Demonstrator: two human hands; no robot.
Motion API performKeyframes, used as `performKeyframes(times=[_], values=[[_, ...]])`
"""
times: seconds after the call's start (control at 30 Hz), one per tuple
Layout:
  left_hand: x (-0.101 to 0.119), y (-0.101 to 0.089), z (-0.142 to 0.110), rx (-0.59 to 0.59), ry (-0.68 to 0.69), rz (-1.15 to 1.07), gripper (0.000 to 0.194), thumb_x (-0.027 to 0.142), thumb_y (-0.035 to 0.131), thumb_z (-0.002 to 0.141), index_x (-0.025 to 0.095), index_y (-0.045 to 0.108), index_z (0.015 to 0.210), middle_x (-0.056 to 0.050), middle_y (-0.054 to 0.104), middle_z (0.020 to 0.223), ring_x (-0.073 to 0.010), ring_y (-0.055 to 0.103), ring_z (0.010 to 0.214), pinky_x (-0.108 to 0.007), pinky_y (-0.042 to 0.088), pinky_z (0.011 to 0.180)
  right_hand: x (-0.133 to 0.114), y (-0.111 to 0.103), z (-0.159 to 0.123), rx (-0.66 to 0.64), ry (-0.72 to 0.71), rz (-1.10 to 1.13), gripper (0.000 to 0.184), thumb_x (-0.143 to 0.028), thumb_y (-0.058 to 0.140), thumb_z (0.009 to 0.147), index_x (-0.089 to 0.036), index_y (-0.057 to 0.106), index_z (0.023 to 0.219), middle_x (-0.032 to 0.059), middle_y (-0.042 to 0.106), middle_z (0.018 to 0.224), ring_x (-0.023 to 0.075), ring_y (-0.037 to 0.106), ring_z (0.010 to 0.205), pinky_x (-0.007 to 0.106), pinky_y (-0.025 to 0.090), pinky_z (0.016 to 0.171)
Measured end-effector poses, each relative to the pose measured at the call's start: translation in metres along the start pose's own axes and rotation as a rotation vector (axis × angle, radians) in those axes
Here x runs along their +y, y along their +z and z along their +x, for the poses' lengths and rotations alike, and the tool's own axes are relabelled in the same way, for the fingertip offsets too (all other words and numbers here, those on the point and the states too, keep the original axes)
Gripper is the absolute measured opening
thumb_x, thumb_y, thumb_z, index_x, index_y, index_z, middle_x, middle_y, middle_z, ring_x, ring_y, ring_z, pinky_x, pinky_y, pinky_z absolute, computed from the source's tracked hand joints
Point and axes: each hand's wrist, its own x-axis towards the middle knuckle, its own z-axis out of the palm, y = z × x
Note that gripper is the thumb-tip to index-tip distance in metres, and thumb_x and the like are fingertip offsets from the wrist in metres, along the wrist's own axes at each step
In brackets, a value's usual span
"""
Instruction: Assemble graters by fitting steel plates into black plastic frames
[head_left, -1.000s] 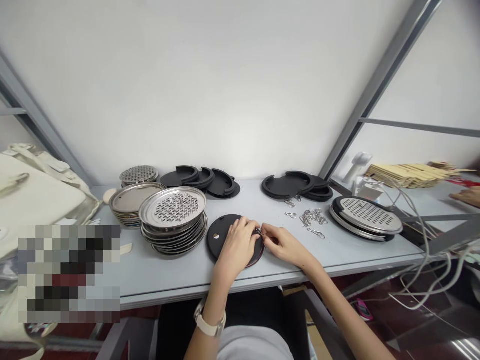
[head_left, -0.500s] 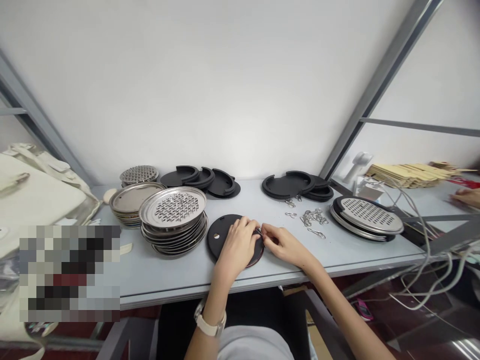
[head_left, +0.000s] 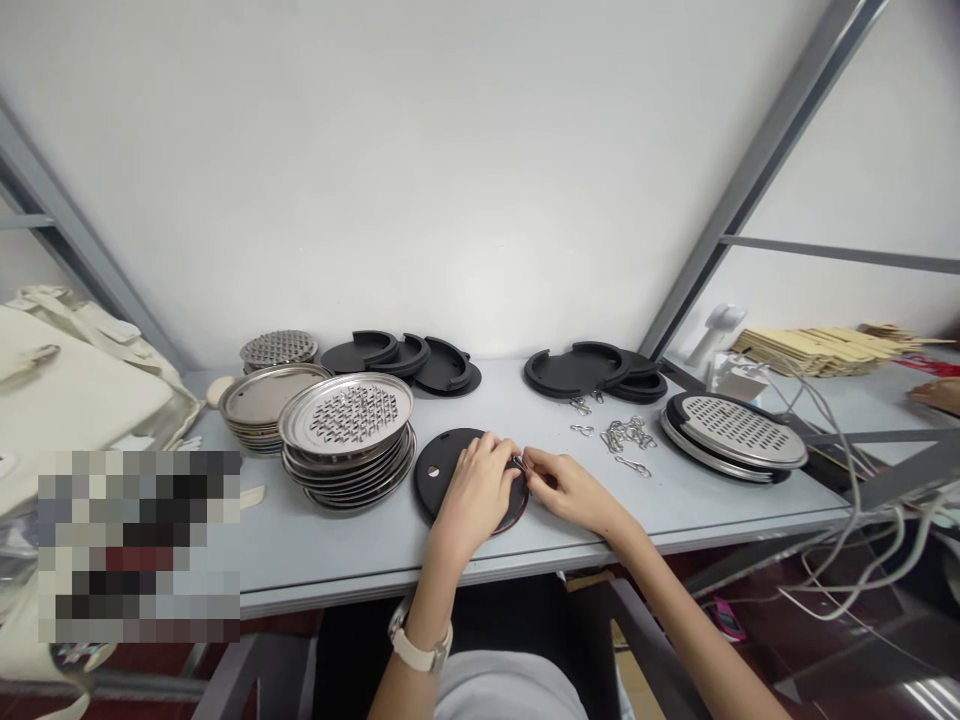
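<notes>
In front of me a black round disc (head_left: 435, 490) lies on the table, with a small hole on its left side. My left hand (head_left: 480, 480) presses down on it, fingers bent and closed over its right part. At the disc's right edge, my right hand (head_left: 562, 488) pinches a small metal clip (head_left: 519, 462), mostly hidden by the fingertips. Both hands' fingertips nearly meet there. Beyond my right hand lies a loose pile of similar metal clips (head_left: 628, 434). Left of the disc stands a stack of round metal graters (head_left: 349, 418).
Further left is a stack of metal plates (head_left: 274, 395), with more graters (head_left: 277, 348) behind. Black rimmed discs (head_left: 442, 365) and others (head_left: 574, 370) lie along the wall. At right are flat slotted graters (head_left: 739, 430), cables (head_left: 855, 480) and another person's hand (head_left: 937, 392).
Both my hands stay in nearly the same place at the disc's right edge. The other person's hand at the far right has shifted slightly.
</notes>
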Motion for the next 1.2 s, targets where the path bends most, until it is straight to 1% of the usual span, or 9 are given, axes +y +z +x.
performKeyframes(times=[0.2,0.63,1.0,1.2], values=[[0.0002,0.0005,0.0006,-0.006,0.004,0.014,0.018,0.018,0.045,0.093,0.023,0.055,0.106,-0.005,0.053,0.107,-0.0207,0.051,0.101,-0.036,0.041,0.092,-0.0002,-0.0004,0.0004,0.005,0.009,-0.020,0.015,-0.020,0.040,0.087,-0.021,0.039,0.073,-0.0054,0.043,0.062,0.0109,0.040,0.056,0.024,0.031,0.057],[0.0011,-0.0002,0.0002,0.010,0.015,0.017,0.017,0.016,0.046,0.092,0.023,0.056,0.105,-0.004,0.054,0.105,-0.0200,0.051,0.100,-0.034,0.041,0.091,-0.0003,0.0000,0.0008,0.006,0.006,-0.030,0.014,-0.018,0.041,0.086,-0.021,0.040,0.072,-0.0063,0.042,0.059,0.0109,0.040,0.055,0.023,0.031,0.056],[0.0013,-0.0004,0.0007,-0.006,0.003,0.023,0.019,0.017,0.044,0.093,0.023,0.056,0.107,-0.005,0.054,0.107,-0.0204,0.051,0.100,-0.034,0.041,0.091,0.0003,0.0006,0.0004,0.011,0.006,-0.028,0.020,-0.024,0.042,0.089,-0.021,0.039,0.070,-0.0059,0.041,0.059,0.0108,0.039,0.054,0.024,0.029,0.054],[0.0003,0.0001,0.0005,0.009,0.014,0.022,0.018,0.017,0.046,0.092,0.023,0.056,0.106,-0.004,0.054,0.106,-0.0204,0.051,0.100,-0.034,0.041,0.091,-0.0014,-0.0002,0.0010,0.000,-0.001,-0.040,0.017,-0.020,0.042,0.088,-0.021,0.039,0.071,-0.0060,0.042,0.060,0.0106,0.039,0.055,0.023,0.030,0.055]])
